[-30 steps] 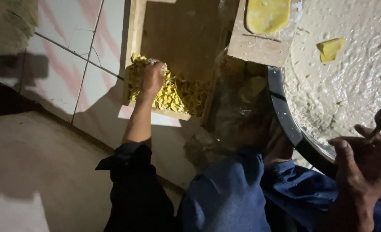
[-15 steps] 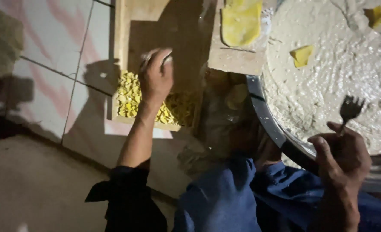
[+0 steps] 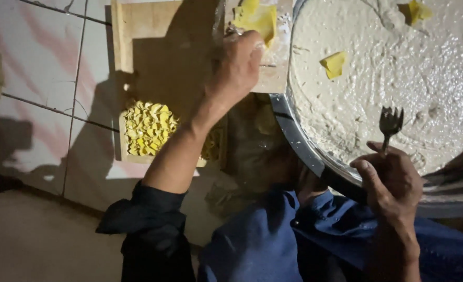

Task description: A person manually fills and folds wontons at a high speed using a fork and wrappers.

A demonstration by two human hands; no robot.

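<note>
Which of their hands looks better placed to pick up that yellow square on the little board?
The left hand, probably. It already rests at the yellow square on the small board, while the right hand is occupied holding a fork over the batter pan.

L hand (image 3: pixel 238 65) reaches fwd, arm extended, fingers curled down; R hand (image 3: pixel 391 180) fisted, thumb up, wrist bent.

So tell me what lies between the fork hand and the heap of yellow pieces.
In the head view, the basin's metal rim and the left forearm lie between the right hand and the heap.
</note>
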